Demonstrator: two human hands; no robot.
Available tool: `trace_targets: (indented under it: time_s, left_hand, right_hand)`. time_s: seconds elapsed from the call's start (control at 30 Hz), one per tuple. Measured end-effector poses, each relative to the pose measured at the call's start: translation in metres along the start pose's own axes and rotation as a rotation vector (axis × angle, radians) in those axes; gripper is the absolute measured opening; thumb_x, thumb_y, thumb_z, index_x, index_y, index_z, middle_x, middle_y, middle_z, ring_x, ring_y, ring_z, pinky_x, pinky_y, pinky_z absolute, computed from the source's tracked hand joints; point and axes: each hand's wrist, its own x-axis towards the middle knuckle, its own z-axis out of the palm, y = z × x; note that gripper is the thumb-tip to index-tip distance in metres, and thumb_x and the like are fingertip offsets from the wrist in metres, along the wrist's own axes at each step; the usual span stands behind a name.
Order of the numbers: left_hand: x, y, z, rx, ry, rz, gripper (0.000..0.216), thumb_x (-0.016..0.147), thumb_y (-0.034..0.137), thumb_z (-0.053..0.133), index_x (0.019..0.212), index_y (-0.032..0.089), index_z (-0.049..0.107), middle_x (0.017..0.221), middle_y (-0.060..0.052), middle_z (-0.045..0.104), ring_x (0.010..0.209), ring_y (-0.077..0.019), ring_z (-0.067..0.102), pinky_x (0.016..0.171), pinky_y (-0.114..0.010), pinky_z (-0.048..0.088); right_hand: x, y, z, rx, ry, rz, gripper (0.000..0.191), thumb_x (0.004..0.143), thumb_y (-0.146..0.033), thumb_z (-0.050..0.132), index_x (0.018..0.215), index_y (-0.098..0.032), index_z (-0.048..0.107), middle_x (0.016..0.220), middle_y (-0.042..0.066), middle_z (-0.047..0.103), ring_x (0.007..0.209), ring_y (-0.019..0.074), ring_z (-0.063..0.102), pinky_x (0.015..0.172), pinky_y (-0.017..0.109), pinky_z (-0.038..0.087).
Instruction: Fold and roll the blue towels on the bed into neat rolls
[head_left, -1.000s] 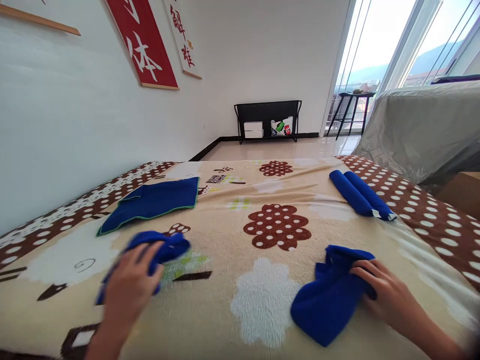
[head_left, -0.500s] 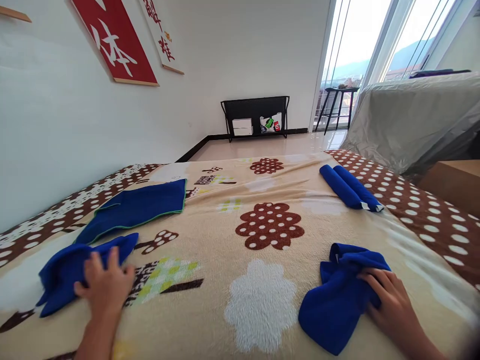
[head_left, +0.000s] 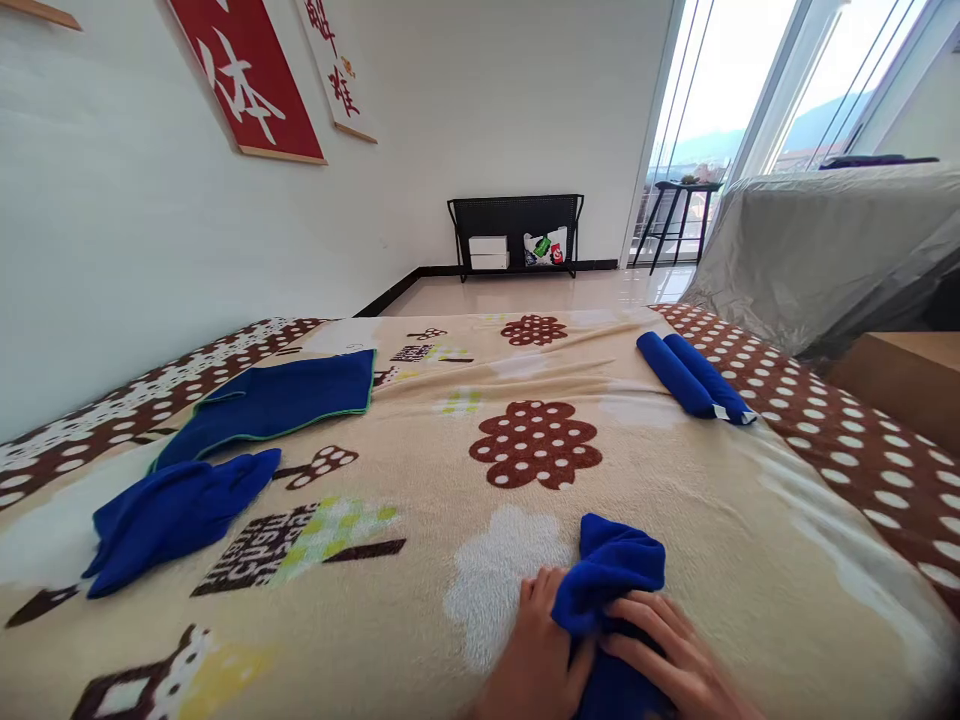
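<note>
A crumpled blue cloth [head_left: 622, 555] lies at the front of the bed, right of the middle. My left hand [head_left: 536, 640] grips its left side, fingers bent around the fabric. On the right, my right hand [head_left: 664, 640] is closed over the cloth with its fingers curled on top. Part of the cloth hides under both hands. Another crumpled blue cloth [head_left: 176, 515] rests at the left, touched by neither hand. Behind it spreads a flatter, darker blue cloth [head_left: 289, 400] with green edging. Two rolled blue cloths [head_left: 686, 375] sit side by side at the far right, white tags showing.
A patterned fleece blanket [head_left: 420, 620] with brown dotted borders covers the bed. Beyond it stand a low black rack [head_left: 517, 215] by the wall and a dark stool [head_left: 686, 190] near the window. Plastic-covered furniture [head_left: 825, 230] and a cardboard box [head_left: 900, 375] are at the right.
My left hand has left the crumpled cloth at the left and moved right to the other one. That cloth has been drawn toward the middle, and both hands now hold it.
</note>
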Motion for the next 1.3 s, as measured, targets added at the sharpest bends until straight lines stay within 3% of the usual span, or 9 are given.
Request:
trace_targets:
  time_s: [0.1, 0.17, 0.3, 0.43, 0.57, 0.67, 0.77, 1.03, 1.3]
  left_hand:
    - [0.002, 0.009, 0.001, -0.117, -0.059, 0.004, 0.032, 0.093, 0.029, 0.050, 0.119, 0.026, 0.069, 0.115, -0.005, 0.066, 0.109, -0.0260, 0.062, 0.102, -0.044, 0.046]
    - [0.002, 0.013, -0.006, -0.173, -0.103, 0.015, 0.030, 0.092, 0.026, 0.051, 0.116, 0.025, 0.068, 0.110, -0.005, 0.064, 0.102, -0.0240, 0.063, 0.094, -0.036, 0.049]
    - [0.000, 0.022, -0.013, -0.216, -0.170, 0.038, 0.033, 0.087, 0.020, 0.054, 0.117, 0.027, 0.067, 0.108, -0.004, 0.063, 0.102, -0.0239, 0.063, 0.093, -0.033, 0.048]
    - [-0.006, 0.020, -0.021, -0.112, -0.182, 0.026, 0.038, 0.076, 0.020, 0.069, 0.113, 0.028, 0.071, 0.101, -0.006, 0.063, 0.093, -0.0225, 0.063, 0.086, -0.031, 0.051]
    - [-0.020, 0.019, -0.059, -0.009, -0.007, -0.043, 0.041, 0.077, 0.030, 0.073, 0.117, 0.032, 0.068, 0.089, -0.001, 0.064, 0.079, -0.0175, 0.061, 0.074, -0.027, 0.051]
    - [-0.029, 0.025, -0.092, 0.055, 0.168, -0.059, 0.035, 0.082, 0.037, 0.071, 0.117, 0.032, 0.066, 0.087, 0.001, 0.066, 0.077, -0.0157, 0.061, 0.072, -0.024, 0.049]
    - [-0.033, 0.028, -0.111, 0.144, 0.272, 0.023, 0.021, 0.086, 0.038, 0.069, 0.106, 0.030, 0.069, 0.087, 0.001, 0.068, 0.073, -0.0142, 0.061, 0.069, -0.023, 0.048]
    - [-0.021, 0.013, -0.121, 0.102, 0.429, 0.154, 0.006, 0.092, 0.027, 0.060, 0.099, 0.026, 0.061, 0.100, -0.001, 0.066, 0.100, -0.0176, 0.061, 0.091, -0.026, 0.045]
    - [-0.034, 0.026, -0.121, -0.306, 0.395, 0.057, 0.015, 0.089, 0.035, 0.065, 0.086, 0.021, 0.067, 0.093, -0.005, 0.062, 0.085, -0.0168, 0.059, 0.073, -0.023, 0.047]
  right_hand:
    - [-0.005, -0.001, -0.027, 0.218, -0.150, 0.158, 0.040, 0.087, -0.035, 0.067, 0.127, -0.031, 0.062, 0.132, 0.006, 0.062, 0.122, 0.0228, 0.061, 0.100, 0.031, 0.053]
    - [-0.012, 0.003, -0.035, 0.298, -0.106, 0.280, 0.046, 0.089, -0.033, 0.065, 0.134, -0.032, 0.058, 0.139, 0.008, 0.057, 0.126, 0.0239, 0.058, 0.101, 0.032, 0.053]
    - [-0.013, 0.009, -0.018, 0.156, 0.039, 0.356, 0.060, 0.085, -0.031, 0.067, 0.143, -0.030, 0.052, 0.140, 0.010, 0.056, 0.127, 0.0258, 0.058, 0.102, 0.037, 0.053]
    - [-0.004, 0.010, -0.007, 0.212, 0.085, 0.300, 0.042, 0.086, -0.028, 0.062, 0.128, -0.029, 0.066, 0.121, 0.007, 0.068, 0.110, 0.0223, 0.067, 0.095, 0.032, 0.056]
    - [-0.008, 0.017, -0.027, 0.336, 0.418, 0.447, 0.031, 0.086, -0.032, 0.065, 0.116, -0.028, 0.070, 0.105, 0.005, 0.073, 0.092, 0.0212, 0.072, 0.078, 0.026, 0.061]
    - [-0.009, 0.018, -0.042, 0.506, 0.517, 0.540, 0.025, 0.086, -0.035, 0.067, 0.110, -0.027, 0.071, 0.106, 0.006, 0.072, 0.098, 0.0246, 0.070, 0.086, 0.034, 0.060]
    - [0.000, 0.014, -0.047, 0.715, 0.566, 0.470, 0.019, 0.091, -0.039, 0.061, 0.102, -0.027, 0.070, 0.106, 0.007, 0.069, 0.103, 0.0242, 0.067, 0.090, 0.037, 0.058]
    - [0.011, 0.023, -0.054, 0.599, 0.583, 0.428, 0.022, 0.094, -0.036, 0.055, 0.110, -0.027, 0.068, 0.115, 0.007, 0.067, 0.113, 0.0254, 0.063, 0.097, 0.039, 0.055]
    - [0.012, 0.030, -0.062, 0.365, 0.564, 0.652, 0.038, 0.096, -0.041, 0.051, 0.127, -0.026, 0.065, 0.125, 0.004, 0.068, 0.120, 0.0227, 0.062, 0.103, 0.033, 0.051]
